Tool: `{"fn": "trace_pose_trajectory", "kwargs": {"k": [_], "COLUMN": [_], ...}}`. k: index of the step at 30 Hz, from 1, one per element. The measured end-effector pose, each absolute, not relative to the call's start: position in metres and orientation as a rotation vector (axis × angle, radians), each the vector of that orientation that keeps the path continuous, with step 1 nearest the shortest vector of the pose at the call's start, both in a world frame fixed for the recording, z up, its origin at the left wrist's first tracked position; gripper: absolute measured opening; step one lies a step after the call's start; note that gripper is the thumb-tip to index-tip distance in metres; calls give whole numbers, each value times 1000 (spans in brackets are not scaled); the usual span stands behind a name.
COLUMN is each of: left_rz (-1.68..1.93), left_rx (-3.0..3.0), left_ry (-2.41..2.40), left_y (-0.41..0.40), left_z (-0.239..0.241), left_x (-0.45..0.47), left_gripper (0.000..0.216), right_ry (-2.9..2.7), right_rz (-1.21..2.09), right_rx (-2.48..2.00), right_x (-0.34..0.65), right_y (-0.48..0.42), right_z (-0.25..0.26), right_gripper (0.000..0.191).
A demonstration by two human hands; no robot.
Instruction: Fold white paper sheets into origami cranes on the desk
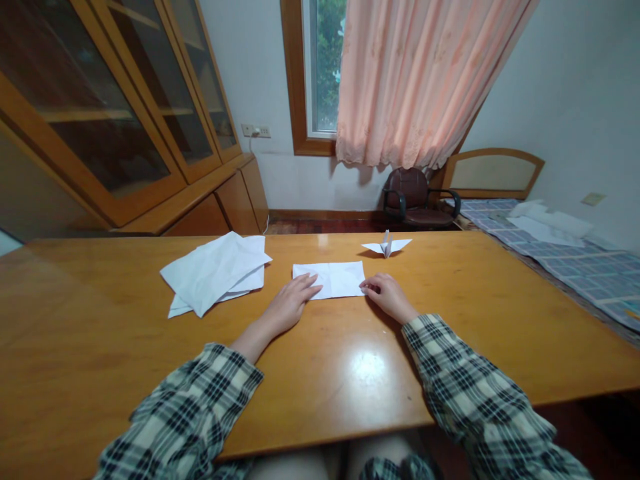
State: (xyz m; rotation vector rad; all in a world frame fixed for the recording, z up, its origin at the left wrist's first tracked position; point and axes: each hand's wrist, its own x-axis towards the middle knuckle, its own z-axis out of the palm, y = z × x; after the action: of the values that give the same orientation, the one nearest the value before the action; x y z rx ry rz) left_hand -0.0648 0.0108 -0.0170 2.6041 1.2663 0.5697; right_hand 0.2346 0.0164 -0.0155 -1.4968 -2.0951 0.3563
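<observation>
A folded white sheet of paper [333, 278] lies flat on the wooden table [100, 320] in front of me. My left hand [290, 303] rests on its left end, fingers stretched out flat. At the sheet's right edge my right hand [387, 295] has its fingers curled, fingertips pinched against the paper's corner. A finished white paper crane [387, 246] stands just beyond the sheet, to the right.
A loose stack of white sheets [215, 273] lies to the left of my hands. A wooden glass-door cabinet [125, 120] fills the left wall. Behind the table stand a dark armchair [420, 199], a window with a pink curtain [415, 80], and a bed [575, 260] at right.
</observation>
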Motion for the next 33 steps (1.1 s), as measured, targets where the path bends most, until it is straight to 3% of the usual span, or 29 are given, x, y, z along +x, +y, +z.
{"fn": "trace_pose_trajectory", "kwargs": {"k": [26,33], "left_rz": [569,439], "left_rx": [2506,2475], "left_ry": [1734,1676], "left_y": [-4,1], "left_z": [-16,-18], "left_x": [-9,-12], "left_gripper": [34,43], "right_ry": [-2210,-2324], "right_rz": [350,311], "right_rx": [-1336,-1321], "right_x": [220,220], "right_y": [8,4], "right_z": [-11,-14], "right_gripper": [16,48]}}
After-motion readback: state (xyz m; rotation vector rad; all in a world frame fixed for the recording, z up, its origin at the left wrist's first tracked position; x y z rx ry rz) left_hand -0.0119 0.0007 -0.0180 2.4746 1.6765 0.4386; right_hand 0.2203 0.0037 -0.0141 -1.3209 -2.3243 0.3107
